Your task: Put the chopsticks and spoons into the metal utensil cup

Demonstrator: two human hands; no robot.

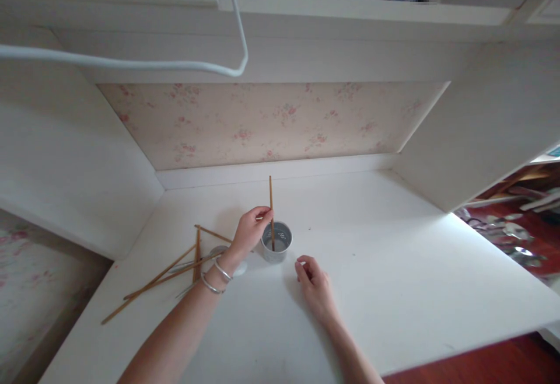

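My left hand (252, 229) pinches a thin wooden chopstick (271, 197) between thumb and fingers. The chopstick stands almost upright, its lower end inside a grey metal cup (275, 255) with small holes. To the right of the cup, my right hand (314, 283) rests on the white tabletop with its fingers curled in and nothing visible in them. Under and beside my left forearm lie several loose chopsticks (151, 283), crossing one another. Thin silvery utensils are partly hidden among them, and a pale round object (240, 268) shows beside my wrist.
The white tabletop (394, 261) sits in a recess between white side panels (472, 115). Floral wallpaper (280, 121) covers the back. A white bent tube (131, 64) crosses overhead, below a cabinet. Assorted items (516, 238) lie on the reddish floor at right.
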